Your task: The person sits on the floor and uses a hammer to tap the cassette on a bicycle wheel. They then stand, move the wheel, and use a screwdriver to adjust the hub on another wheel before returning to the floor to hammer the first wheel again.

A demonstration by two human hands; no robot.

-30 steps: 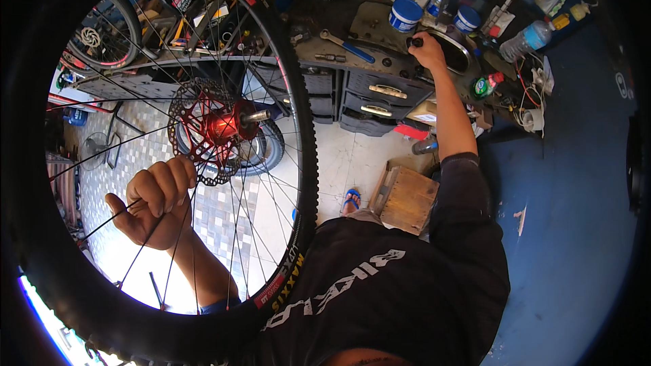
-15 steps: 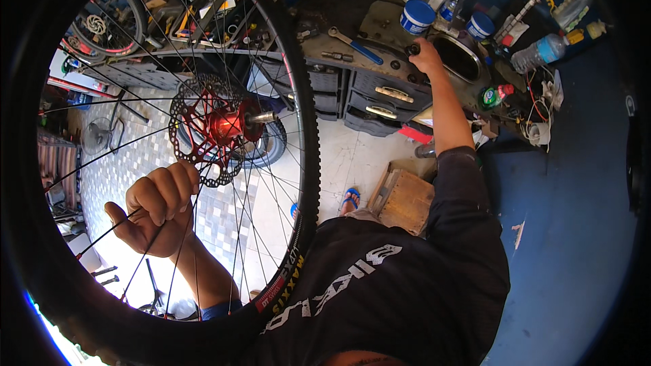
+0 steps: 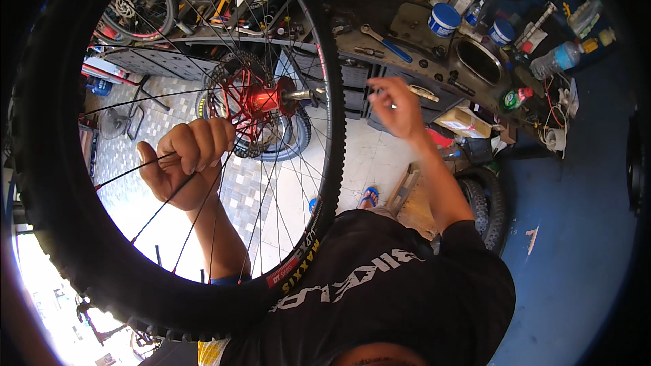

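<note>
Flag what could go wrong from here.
1. Only the left hand grips the wheel, by its spokes, while the right hand is away from it; the wheel might tip or twist.
2. Left fingers sit close to the disc rotor; they could smudge it or get nicked.
3. The blue-handled wrench lies near the bench's front edge; a bump might drop it.

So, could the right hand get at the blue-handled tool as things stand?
Probably yes: the right hand looks open, and the tool lies uncovered on the bench beyond, with nothing visibly between.
</note>
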